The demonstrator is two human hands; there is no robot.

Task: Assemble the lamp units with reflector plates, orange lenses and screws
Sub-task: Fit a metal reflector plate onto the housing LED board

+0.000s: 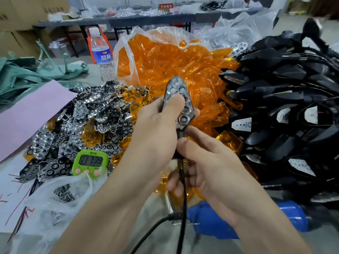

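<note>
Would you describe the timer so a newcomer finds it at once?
Left of the big bag of orange lenses lies a heap of shiny reflector plates. At its near edge sits the timer: the only lime-green thing, with pink buttons.

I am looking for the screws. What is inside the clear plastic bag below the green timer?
Through the clear plastic bag a small heap of silver screws shows. The crumpled folds hide whether anything else lies in the bag.
</note>
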